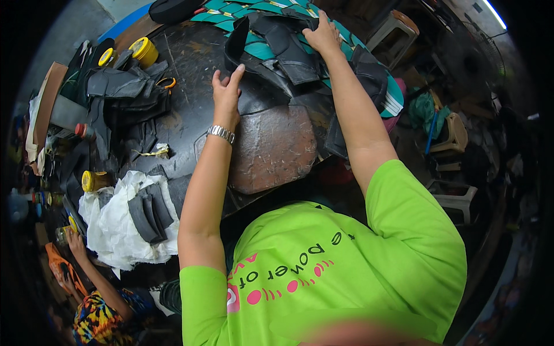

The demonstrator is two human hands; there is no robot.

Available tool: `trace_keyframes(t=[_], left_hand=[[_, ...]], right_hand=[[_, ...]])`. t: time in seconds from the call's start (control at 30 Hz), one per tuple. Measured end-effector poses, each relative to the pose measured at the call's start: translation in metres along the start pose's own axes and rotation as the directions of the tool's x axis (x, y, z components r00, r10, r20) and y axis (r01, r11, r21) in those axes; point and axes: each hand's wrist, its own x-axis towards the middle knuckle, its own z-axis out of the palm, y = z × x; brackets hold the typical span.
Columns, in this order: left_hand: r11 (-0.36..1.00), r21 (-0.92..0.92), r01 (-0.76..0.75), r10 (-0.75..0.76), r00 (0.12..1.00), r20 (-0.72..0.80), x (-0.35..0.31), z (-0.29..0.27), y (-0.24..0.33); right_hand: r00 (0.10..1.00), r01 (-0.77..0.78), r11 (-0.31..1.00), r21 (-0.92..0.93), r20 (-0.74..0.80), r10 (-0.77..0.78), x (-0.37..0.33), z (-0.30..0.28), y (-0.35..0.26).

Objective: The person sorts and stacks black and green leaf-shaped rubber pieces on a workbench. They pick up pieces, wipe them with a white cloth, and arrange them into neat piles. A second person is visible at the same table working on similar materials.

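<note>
My left hand [227,95], with a metal watch on its wrist, is raised over the dark table with thumb and fingers apart, holding nothing. Just beyond its fingertips stands a curled black leather strip [235,46]. Farther to the right, my right hand [324,36] has the edge of a black leather piece [288,51] between thumb and fingers. Beneath these black pieces spread overlapping teal sheets [265,8] with white and yellow marks. A worn brown slab [274,147] lies at the table's near edge, between my forearms.
Dark leather scraps [124,86], orange-handled scissors [167,83] and a yellow tub [144,52] crowd the left side. White crumpled paper [115,219] carries curved black pieces [151,216]. At lower left, another person's hand [75,245] reaches toward a jar. Plastic stools [395,34] stand to the right.
</note>
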Motion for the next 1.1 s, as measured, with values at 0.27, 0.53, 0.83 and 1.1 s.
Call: trace_keyframes(t=[0.27,0.53,0.83,1.1], left_hand=[[0.993,0.122,-0.001,0.005,0.999,-0.038,0.025,0.020,0.003],[0.937,-0.346,0.052,-0.069,0.997,-0.037,0.027,-0.001,-0.003],[0.713,-0.656,0.246,-0.084,0.960,0.268,-0.023,-0.051,0.011],[0.881,-0.413,-0.232,0.218,0.972,-0.083,-0.108,-0.097,0.030]], right_hand=[[0.943,0.078,0.988,0.131,-0.333,-0.031,0.001,-0.017,0.009],[0.928,0.229,0.973,-0.013,-0.299,-0.222,-0.030,-0.015,-0.024],[0.961,0.258,0.964,-0.071,0.118,-0.249,-0.056,0.034,-0.078],[0.984,0.092,0.986,-0.141,0.165,-0.068,-0.038,0.052,-0.074]])
